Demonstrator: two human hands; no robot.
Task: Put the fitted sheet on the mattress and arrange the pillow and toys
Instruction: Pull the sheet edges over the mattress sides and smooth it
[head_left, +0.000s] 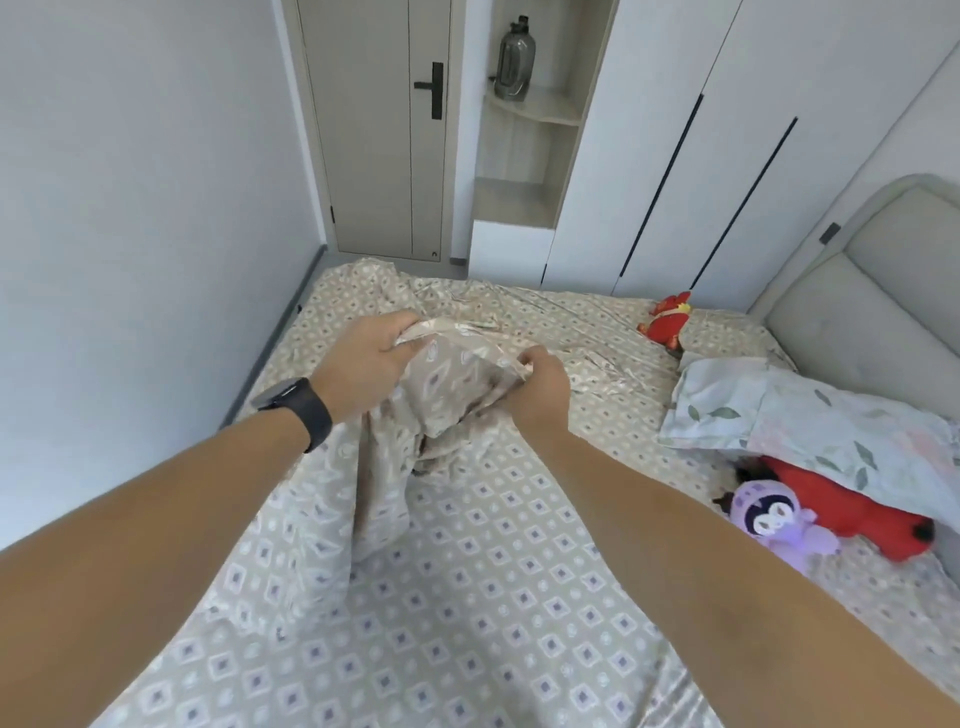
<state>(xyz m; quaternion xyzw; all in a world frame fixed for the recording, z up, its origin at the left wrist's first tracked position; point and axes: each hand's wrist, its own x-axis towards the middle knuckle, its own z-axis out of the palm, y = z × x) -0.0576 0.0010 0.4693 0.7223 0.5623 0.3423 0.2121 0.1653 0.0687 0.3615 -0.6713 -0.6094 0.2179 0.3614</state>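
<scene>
Both hands grip a raised fold of the fitted sheet: left hand and right hand bunch it above the bed. The pillow lies rightward, over a red toy and purple toy.

- The fitted sheet lies spread over the mattress, with 1 bunched portion raised at the centre.
- The left hand and the right hand both grip that raised portion, side by side.
- The pillow lies at the right, just before the headboard.
- 2 plush toys lie partly under the pillow's near edge.
- 1 further toy lies behind the pillow, at the far right of the bed.
- The door stands behind the bed; the shelf unit is to its right, with a bottle on its upper shelf.
</scene>
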